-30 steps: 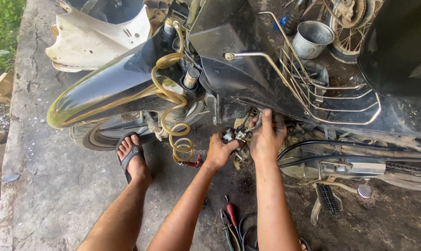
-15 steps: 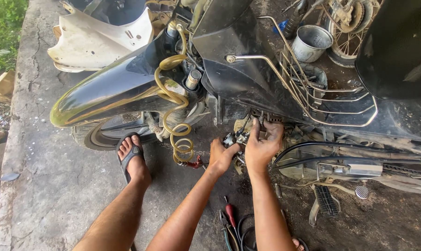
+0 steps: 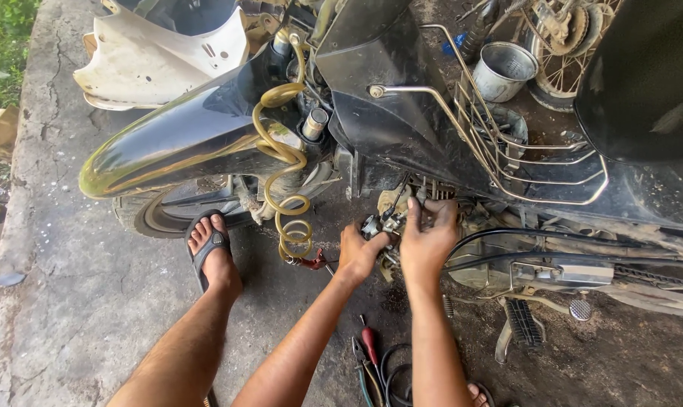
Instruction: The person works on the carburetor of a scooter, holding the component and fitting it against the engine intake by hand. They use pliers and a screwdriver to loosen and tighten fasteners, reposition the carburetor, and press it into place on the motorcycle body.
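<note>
A black motorbike (image 3: pixel 402 113) stands over me with its front fender (image 3: pixel 183 143) to the left. My left hand (image 3: pixel 361 253) is closed around a small metal engine part (image 3: pixel 378 224) low under the frame. My right hand (image 3: pixel 427 240) sits just to the right, fingers curled over the same cluster of parts and cables. A yellow coiled air hose (image 3: pixel 285 173) hangs down beside my left hand, ending in a red-tipped nozzle (image 3: pixel 311 262). What lies under my palms is hidden.
My left foot in a sandal (image 3: pixel 212 249) rests on the concrete by the front tyre (image 3: pixel 160 215). Pliers and a red-handled screwdriver (image 3: pixel 368 348) lie between my arms. A metal tin (image 3: pixel 503 69) sits behind the wire basket (image 3: pixel 522 151). A white body panel (image 3: pixel 160 53) lies upper left.
Both hands have stayed on the engine parts, with the right hand shifting slightly lower and gripping closer. The view has drifted a little.
</note>
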